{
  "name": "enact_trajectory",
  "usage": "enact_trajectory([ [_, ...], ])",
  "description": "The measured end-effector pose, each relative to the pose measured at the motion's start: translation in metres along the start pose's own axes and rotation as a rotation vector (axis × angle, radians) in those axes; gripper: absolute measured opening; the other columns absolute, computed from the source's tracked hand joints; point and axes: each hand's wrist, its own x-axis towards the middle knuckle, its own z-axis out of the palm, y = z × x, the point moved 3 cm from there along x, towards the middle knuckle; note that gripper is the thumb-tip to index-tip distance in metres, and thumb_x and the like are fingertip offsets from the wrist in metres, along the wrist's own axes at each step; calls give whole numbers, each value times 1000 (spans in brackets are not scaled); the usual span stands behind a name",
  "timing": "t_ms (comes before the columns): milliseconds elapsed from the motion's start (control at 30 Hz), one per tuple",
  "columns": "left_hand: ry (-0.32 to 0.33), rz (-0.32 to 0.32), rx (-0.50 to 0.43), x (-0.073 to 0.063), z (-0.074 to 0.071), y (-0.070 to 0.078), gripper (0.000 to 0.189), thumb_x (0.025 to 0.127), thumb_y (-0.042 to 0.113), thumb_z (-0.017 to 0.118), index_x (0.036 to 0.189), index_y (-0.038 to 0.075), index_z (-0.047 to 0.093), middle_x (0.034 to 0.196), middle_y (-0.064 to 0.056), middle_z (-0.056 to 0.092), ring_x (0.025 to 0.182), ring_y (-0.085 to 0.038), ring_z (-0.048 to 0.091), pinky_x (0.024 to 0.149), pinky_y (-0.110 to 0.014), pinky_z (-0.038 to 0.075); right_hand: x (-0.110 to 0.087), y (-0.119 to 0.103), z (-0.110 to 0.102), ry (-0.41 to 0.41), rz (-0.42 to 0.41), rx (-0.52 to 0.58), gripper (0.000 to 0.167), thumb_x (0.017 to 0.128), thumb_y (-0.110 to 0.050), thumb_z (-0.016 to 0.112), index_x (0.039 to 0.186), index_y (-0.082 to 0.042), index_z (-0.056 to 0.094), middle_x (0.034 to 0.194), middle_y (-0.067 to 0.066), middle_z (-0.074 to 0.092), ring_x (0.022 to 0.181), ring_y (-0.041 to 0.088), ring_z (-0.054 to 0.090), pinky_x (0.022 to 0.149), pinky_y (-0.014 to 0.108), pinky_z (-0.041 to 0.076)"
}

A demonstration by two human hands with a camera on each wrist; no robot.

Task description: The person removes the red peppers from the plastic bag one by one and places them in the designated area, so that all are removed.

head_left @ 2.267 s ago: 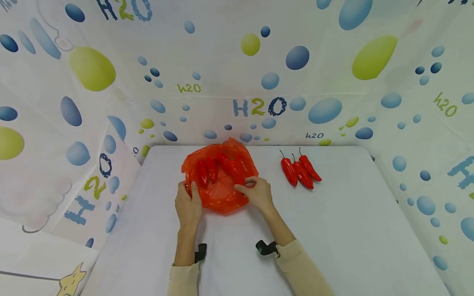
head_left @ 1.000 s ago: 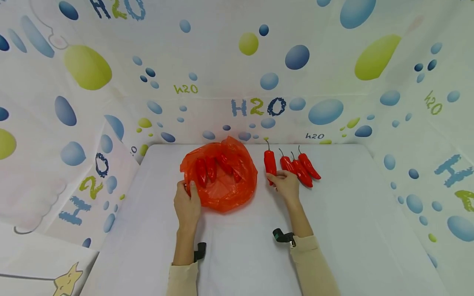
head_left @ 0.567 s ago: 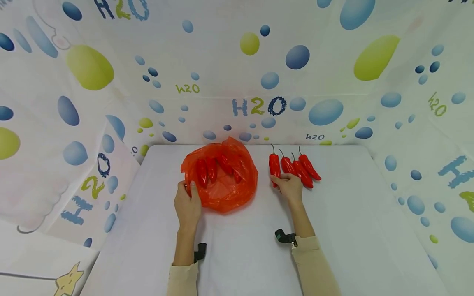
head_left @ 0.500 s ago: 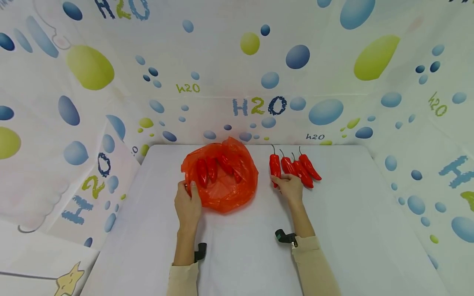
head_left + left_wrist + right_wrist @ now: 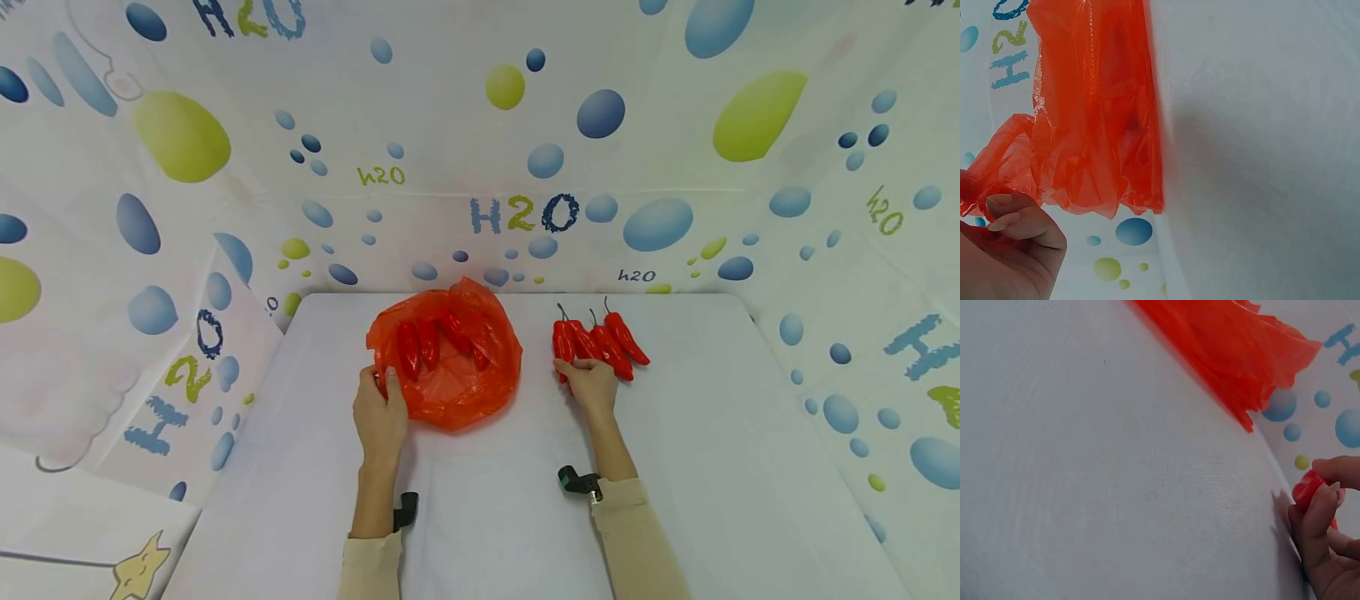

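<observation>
My left hand (image 5: pixel 381 417) pinches the left rim of a red plastic bag (image 5: pixel 457 400) that stands with its mouth open on the white table. In the left wrist view, the bag's edge (image 5: pixel 1007 159) is bunched between thumb and fingers. Several red chili peppers (image 5: pixel 408 350) lie inside the bag. To the right of it, my right hand (image 5: pixel 592 387) pinches the lower end of a red chili pepper (image 5: pixel 562 340), whose stem points away from me. The right wrist view shows the pepper's tip (image 5: pixel 1307 489) between thumb and fingers. This pepper lies right beside a row of 3 others (image 5: pixel 613 354).
The white table (image 5: pixel 480 517) ends at a back wall (image 5: pixel 450 125) of white cloth printed with blue and green bubbles. Small dark cameras (image 5: pixel 577 479) sit on both wrists.
My right hand has gone from the bag to the right with a chili pepper, bringing it against the other peppers on the table. My left hand has stayed at the bag's rim.
</observation>
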Motion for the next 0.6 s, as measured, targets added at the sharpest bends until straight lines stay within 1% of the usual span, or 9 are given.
enact_trajectory([
  [100, 3, 3, 1, 0, 0, -1, 42, 111, 37, 47, 132, 2, 53, 113, -17, 66, 95, -31, 63, 86, -48, 59, -1, 1, 0, 6, -8, 19, 47, 91, -36, 82, 118, 1, 75, 79, 12, 74, 59, 17, 68, 58, 25, 55],
  [233, 4, 8, -4, 0, 1, -2, 42, 111, 37, 47, 133, 1, 53, 112, -17, 66, 94, -31, 62, 85, -48, 58, -2, 3, -1, 20, -27, 38, 43, 92, -35, 81, 112, 2, 75, 76, 13, 73, 56, 17, 69, 57, 24, 56],
  [367, 5, 10, -8, 1, 1, -2, 42, 111, 37, 47, 132, 1, 53, 109, -17, 66, 92, -30, 62, 83, -47, 58, -1, 6, -1, 27, -32, 2, 39, 96, -37, 76, 97, 1, 76, 70, 11, 73, 54, 17, 70, 56, 23, 56],
  [467, 6, 7, -7, 1, 0, -1, 40, 110, 35, 48, 131, 1, 53, 109, -16, 66, 92, -30, 62, 83, -46, 58, 0, 9, 0, 20, -21, -43, 40, 97, -39, 73, 85, -1, 76, 65, 9, 72, 52, 18, 70, 54, 24, 56],
  [600, 6, 3, -4, 0, 0, 0, 38, 110, 33, 49, 132, 2, 53, 111, -16, 66, 93, -30, 62, 85, -47, 59, 0, 8, 0, 7, -7, -94, 44, 98, -42, 71, 77, -4, 73, 61, 8, 69, 50, 20, 68, 52, 27, 55],
])
